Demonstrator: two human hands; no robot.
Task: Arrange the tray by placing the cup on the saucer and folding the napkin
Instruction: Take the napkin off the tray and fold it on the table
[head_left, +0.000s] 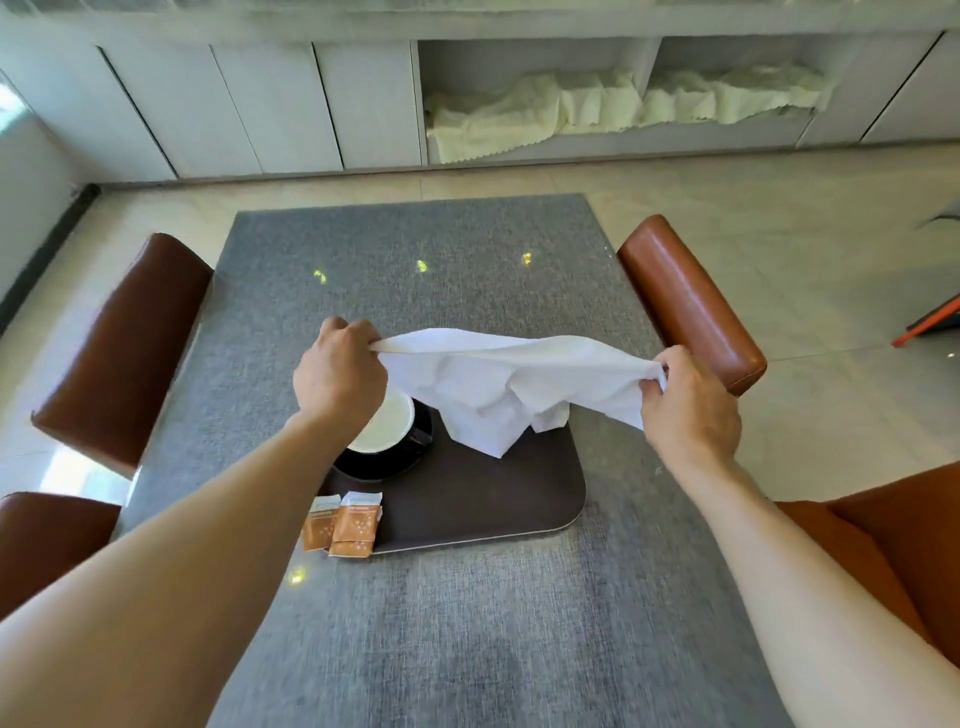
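A white napkin (498, 387) hangs stretched in the air above the dark brown tray (483, 499). My left hand (337, 374) pinches its left corner and my right hand (685, 405) pinches its right corner. The cloth sags in the middle and its lower folds touch the tray. On the tray's left part a cup with a white inside (387, 423) stands on a black saucer (384, 462); my left wrist hides part of both.
Two orange sachets (343, 525) lie at the tray's front left corner. The tray rests on a grey table (467, 623). Brown chairs (119, 348) flank the table left and right (685, 301). White cabinets with cloths stand beyond.
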